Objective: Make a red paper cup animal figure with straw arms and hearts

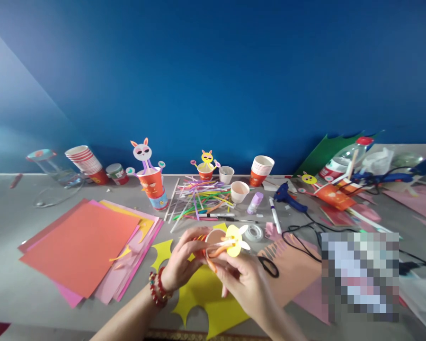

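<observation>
My left hand (182,262) is closed round a small orange paper cup (213,237) held on its side, its mouth toward me. My right hand (242,277) pinches a white stick that carries a yellow paper head with white ears (235,240), and the stick's end sits at the cup's mouth. Both hands hover above a yellow paper sheet with cut spikes (202,296). A red bead bracelet (157,289) circles my left wrist.
A stack of orange and pink paper sheets (83,246) lies at left. Behind it stand paper-cup puppets (149,182), stacked cups (261,170), loose coloured straws (199,199), a glue stick (254,202), a blue glue gun (287,196) with black cable, tape (253,232) and a marker (275,215).
</observation>
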The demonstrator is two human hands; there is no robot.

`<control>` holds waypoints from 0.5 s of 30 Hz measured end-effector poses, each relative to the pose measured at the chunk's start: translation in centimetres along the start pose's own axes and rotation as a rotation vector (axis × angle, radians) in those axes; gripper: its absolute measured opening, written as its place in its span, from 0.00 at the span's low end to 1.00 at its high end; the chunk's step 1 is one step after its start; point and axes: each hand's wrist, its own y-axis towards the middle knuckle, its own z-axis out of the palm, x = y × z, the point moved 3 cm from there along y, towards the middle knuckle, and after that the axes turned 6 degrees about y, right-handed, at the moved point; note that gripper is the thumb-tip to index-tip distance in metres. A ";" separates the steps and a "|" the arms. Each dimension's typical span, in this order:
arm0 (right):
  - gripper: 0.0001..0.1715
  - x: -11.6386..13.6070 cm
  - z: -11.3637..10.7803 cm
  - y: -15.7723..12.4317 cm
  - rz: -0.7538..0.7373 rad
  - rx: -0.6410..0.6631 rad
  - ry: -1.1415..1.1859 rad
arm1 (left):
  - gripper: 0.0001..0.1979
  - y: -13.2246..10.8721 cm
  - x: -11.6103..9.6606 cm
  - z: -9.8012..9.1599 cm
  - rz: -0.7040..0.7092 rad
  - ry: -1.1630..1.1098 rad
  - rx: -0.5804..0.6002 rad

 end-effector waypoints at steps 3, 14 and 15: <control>0.22 -0.3 0.0 -0.1 0.024 0.000 0.011 | 0.17 -0.1 0.1 0.0 0.001 -0.010 -0.003; 0.22 0.0 -0.2 -0.5 0.046 -0.026 0.052 | 0.27 0.6 -0.5 0.5 -0.031 -0.079 0.113; 0.22 0.1 -0.2 -0.5 0.038 -0.036 0.015 | 0.27 0.7 -0.5 0.5 -0.031 -0.083 0.118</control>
